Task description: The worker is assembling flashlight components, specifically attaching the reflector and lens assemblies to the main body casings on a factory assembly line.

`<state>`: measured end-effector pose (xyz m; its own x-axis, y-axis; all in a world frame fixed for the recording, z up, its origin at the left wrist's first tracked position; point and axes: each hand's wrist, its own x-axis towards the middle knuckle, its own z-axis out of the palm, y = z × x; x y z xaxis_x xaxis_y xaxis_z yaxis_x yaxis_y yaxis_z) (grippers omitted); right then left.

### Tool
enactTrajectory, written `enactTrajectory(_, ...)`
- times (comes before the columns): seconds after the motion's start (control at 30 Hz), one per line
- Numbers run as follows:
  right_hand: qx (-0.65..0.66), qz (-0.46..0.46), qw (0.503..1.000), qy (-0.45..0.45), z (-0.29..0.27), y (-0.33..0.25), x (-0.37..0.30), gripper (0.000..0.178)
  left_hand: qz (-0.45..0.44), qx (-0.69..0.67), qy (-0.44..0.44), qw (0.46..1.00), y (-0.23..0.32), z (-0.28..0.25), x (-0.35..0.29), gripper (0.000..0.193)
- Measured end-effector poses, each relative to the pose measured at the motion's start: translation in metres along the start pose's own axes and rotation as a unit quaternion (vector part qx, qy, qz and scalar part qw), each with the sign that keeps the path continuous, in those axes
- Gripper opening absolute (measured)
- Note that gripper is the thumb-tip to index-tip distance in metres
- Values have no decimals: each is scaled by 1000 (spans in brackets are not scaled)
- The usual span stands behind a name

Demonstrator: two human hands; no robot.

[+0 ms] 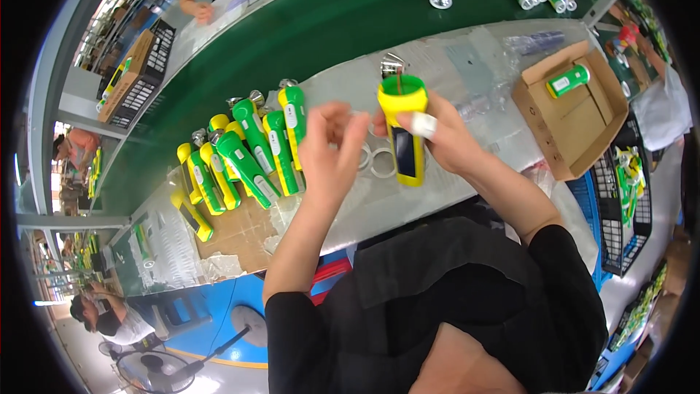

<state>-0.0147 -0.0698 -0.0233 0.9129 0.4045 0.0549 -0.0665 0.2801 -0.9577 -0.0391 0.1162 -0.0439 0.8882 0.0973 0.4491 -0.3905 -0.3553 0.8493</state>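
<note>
Holding a yellow-and-green flashlight [405, 131] upright in the right hand [445, 138], above the bench [467, 66]. Right grip clamped on the lower body, a taped fingertip pressing against the side just beneath the head. Long axis running from twelve o'clock to six o'clock: open green head at twelve, yellow tail at six, dark panel facing the camera. A thin rod or wire poking up inside the head; too small to tell more.

Hovering at nine o'clock of the flashlight, just beside it and not touching: the left hand [332, 149], blurred, fingers loosely curled with thumb and forefinger drawn near each other. Impossible to tell whether anything small is pinched there. Left hand being the free one, and the nearer one to the open head.

Lying on the bench between and below the two hands: clear rings [379, 160]. Further out at nine o'clock, a heap of green-and-yellow flashlights [240, 149]. At three o'clock, a cardboard box [576, 113] with one more inside.
</note>
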Motion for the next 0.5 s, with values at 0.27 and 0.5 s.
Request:
enactTrajectory(0.27, 48, 98, 984, -143, -28, -3, -84, 82, -76, -278, -220, 932, 36, 58, -2, 30)
enactTrajectory(0.5, -85, 68, 991, -74, -47, 17, -100, 52, 252, -53, -290, 922, 33, 71, -12, 63)
